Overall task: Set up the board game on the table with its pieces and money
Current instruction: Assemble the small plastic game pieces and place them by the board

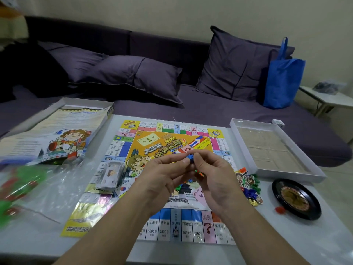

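Money stack left, roulette wheel right.

— What's behind the surface?
— A dark purple sofa with matching cushions, against a cream wall.
— And right?
— A small white side table.

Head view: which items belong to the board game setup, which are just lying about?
Job:
game board
blue piece pinched by left hand and right hand
play money bundle
character tokens pile
roulette spinner
box tray

Lying about:
blue tote bag
sofa cushions
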`<action>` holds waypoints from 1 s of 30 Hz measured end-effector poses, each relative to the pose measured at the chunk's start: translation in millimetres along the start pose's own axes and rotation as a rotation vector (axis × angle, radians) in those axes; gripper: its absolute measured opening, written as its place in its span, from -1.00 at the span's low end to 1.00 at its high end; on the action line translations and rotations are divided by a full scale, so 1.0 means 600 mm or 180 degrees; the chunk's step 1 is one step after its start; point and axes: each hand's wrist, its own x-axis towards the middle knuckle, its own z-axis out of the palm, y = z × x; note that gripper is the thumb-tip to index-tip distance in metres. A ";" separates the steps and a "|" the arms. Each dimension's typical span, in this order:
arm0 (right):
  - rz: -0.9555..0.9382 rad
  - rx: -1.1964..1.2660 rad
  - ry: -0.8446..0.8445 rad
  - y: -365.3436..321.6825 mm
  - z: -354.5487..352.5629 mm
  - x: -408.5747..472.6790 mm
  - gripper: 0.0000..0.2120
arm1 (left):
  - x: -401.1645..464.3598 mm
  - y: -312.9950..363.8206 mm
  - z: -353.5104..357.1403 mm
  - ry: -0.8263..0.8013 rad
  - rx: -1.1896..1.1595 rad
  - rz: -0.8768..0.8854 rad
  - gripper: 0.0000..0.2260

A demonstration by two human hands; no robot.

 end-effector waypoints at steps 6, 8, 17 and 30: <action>0.0254 0.0251 -0.0238 -0.009 0.002 -0.008 -0.82 | -0.008 0.010 -0.006 -0.0052 0.0119 -0.0013 -0.73; 0.0375 0.0302 -0.0311 -0.011 0.001 -0.011 -0.83 | -0.009 0.014 -0.011 -0.0049 0.0312 0.0014 -0.69; 0.0556 0.0481 -0.0474 -0.011 0.001 -0.018 -0.74 | -0.015 0.032 -0.016 -0.0224 0.0743 0.0021 -0.83; -0.0012 -0.1359 0.0279 0.016 -0.030 0.027 -0.83 | 0.019 0.024 -0.026 0.0363 0.0776 -0.0107 -0.81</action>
